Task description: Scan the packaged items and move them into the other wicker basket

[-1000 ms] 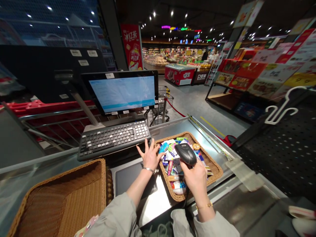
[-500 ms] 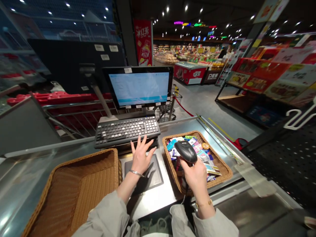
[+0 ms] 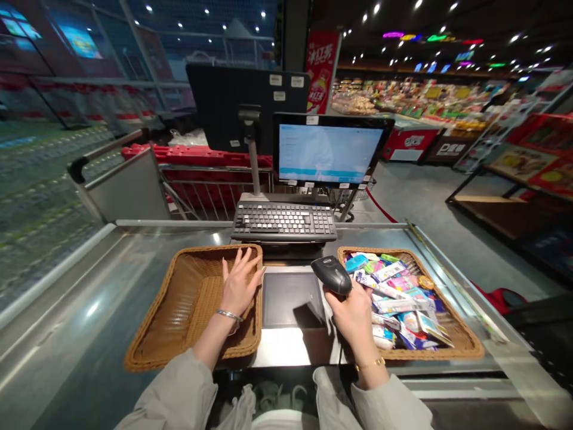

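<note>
My right hand (image 3: 353,319) is wrapped round the handle of a black barcode scanner (image 3: 332,273), just left of a wicker basket (image 3: 465,343) full of small packets (image 3: 398,292). The scanner's head points up and to the left. Over the right part of a second wicker basket (image 3: 179,298), whose visible inside holds nothing, my left hand (image 3: 240,285) hovers with its fingers spread. It holds nothing; whether it touches the rim I cannot tell. Between the baskets lies a flat dark plate (image 3: 293,298) set in the metal counter.
Behind the plate stands a black keyboard (image 3: 286,221), with a lit monitor (image 3: 329,152) above it. A second dark screen (image 3: 233,107) faces away at the left. Metal railings and a trolley with red crates (image 3: 188,156) are beyond the counter. Shelves of boxes (image 3: 537,155) stand at the right.
The view has swung left. My left hand has moved left from in front of the keyboard to over the left basket. My right hand keeps holding the scanner, now left of the packets.
</note>
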Available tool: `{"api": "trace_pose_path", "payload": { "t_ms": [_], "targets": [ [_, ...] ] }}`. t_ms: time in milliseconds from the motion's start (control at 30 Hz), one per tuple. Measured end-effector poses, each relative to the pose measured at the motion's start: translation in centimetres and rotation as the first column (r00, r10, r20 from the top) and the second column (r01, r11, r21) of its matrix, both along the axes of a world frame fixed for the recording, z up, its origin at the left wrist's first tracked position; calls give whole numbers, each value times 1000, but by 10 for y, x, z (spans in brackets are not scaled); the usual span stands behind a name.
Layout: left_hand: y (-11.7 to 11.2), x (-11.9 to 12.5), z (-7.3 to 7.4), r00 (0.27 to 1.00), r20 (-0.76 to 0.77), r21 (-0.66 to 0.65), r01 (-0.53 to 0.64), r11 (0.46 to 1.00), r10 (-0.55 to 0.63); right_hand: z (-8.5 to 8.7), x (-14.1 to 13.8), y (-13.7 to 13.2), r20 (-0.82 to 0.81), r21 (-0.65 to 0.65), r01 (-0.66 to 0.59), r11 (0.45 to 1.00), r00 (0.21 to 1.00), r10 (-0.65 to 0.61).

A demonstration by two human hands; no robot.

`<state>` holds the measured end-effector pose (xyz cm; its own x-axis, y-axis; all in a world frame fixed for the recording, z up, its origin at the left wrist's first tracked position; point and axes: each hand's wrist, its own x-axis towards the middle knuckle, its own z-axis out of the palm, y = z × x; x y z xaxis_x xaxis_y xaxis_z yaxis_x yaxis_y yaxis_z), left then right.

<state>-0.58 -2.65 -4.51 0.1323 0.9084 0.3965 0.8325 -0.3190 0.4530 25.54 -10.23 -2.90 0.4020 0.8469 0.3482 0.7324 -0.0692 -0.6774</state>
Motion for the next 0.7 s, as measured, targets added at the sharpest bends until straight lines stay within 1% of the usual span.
{"api": "trace_pose_path", "payload": {
  "t_ms": [100, 267, 433, 567, 700],
  "targets": [
    [-9, -27, -5, 998, -17, -13, -67, 998, 66, 1, -19, 5, 19, -38, -126, 991, 992, 127],
    [-20, -67, -14, 986, -70, -64, -153, 986, 149, -2, -49, 12, 49, -62, -226, 972, 972, 230],
    [-29, -99, -29, 970, -140, -152, -218, 964, 197, -9, -76, 17, 49, -115, -331, 936, 940, 339],
    [-33, -117, -42, 965, -171, -224, -236, 946, 201, -11, -94, 18, 45, -157, -402, 902, 909, 414],
    [-34, -129, -55, 956, -248, -317, -232, 920, 156, -12, -106, 18, 56, -187, -432, 882, 892, 449]
  ]
}}
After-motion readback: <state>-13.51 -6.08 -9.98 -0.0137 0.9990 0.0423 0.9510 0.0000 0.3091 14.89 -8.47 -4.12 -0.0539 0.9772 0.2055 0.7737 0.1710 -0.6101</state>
